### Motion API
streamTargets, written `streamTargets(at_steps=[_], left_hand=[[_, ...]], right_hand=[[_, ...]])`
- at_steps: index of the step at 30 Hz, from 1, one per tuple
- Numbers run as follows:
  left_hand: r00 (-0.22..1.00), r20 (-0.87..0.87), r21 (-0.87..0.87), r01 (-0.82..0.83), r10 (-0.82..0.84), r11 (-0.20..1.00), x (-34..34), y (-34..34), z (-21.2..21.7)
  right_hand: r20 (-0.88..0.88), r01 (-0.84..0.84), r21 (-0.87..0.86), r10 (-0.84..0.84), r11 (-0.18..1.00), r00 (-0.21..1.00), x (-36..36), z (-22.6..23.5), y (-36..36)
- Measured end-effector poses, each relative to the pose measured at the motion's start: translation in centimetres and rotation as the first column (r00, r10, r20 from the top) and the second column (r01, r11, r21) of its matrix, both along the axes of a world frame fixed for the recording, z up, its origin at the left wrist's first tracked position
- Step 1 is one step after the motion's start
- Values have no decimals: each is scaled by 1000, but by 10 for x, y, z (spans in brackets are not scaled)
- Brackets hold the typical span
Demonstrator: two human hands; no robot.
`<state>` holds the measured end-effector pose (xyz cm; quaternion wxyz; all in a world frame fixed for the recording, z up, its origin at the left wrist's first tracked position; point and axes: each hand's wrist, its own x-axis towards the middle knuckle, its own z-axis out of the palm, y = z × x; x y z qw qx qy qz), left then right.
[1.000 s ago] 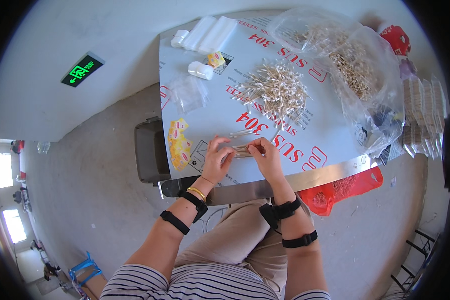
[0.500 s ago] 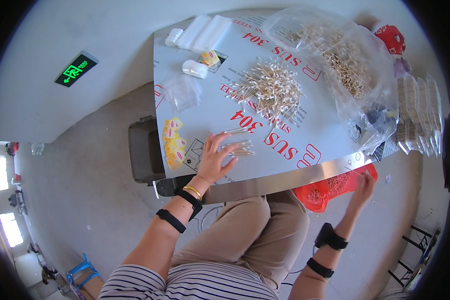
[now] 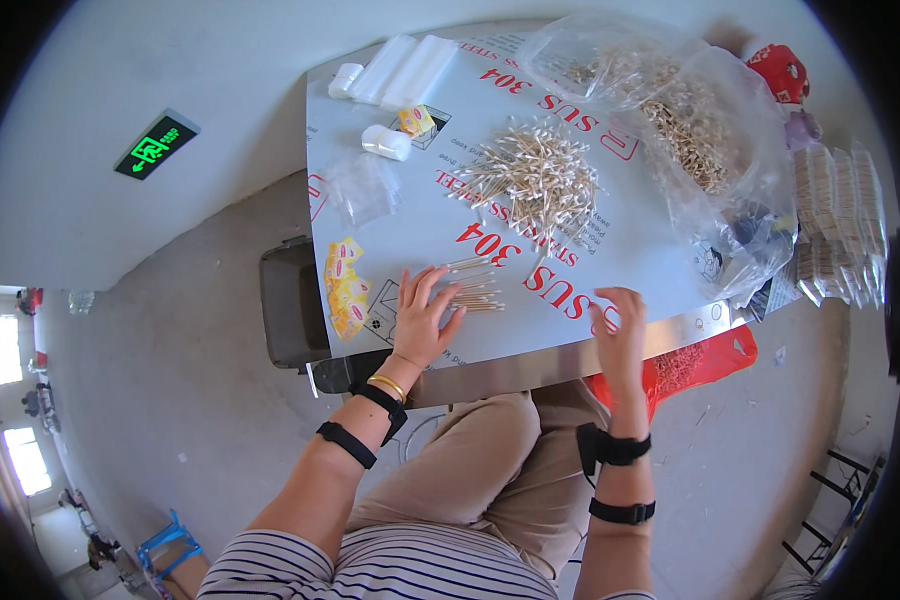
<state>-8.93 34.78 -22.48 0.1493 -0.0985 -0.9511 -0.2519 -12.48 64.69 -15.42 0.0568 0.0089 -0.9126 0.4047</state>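
My left hand (image 3: 425,320) rests on the table with its fingers spread, touching the ends of a small row of cotton swabs (image 3: 478,296). A few more swabs lie just beyond its fingertips. Over the table's front edge, my right hand (image 3: 622,335) is raised with bent fingers and the thumb apart; nothing shows between them. Farther off lies a big loose heap of cotton swabs (image 3: 545,185). Below the front edge, right of my knee, hangs a red bag (image 3: 705,362) holding swab-like sticks.
A large clear plastic bag of swabs (image 3: 695,140) fills the table's far right, beside stacked swab packs (image 3: 840,220). Yellow labels (image 3: 346,295), clear small bags (image 3: 363,190), a white roll (image 3: 386,142) and clear plastic sleeves (image 3: 405,72) line the left side. A dark bin (image 3: 292,300) stands left of the table.
My right hand has moved left from above the red bag to the table's front edge. The swab it held no longer shows. My left hand has barely moved.
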Motion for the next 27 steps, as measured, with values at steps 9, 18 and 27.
streamTargets(at_steps=[9, 18, 27], left_hand=[[979, 203, -206, 61, -18, 977, -8, 9, 4], [966, 232, -183, 157, -113, 971, -8, 2, 9], [962, 248, -183, 162, -114, 970, -7, 7, 10]], right_hand=[[4, -217, -28, 217, 976, 976, -25, -35, -64], [-101, -290, 373, 349, 881, 932, -64, -49, -54], [-70, -395, 357, 447, 846, 892, -91, -58, -118]])
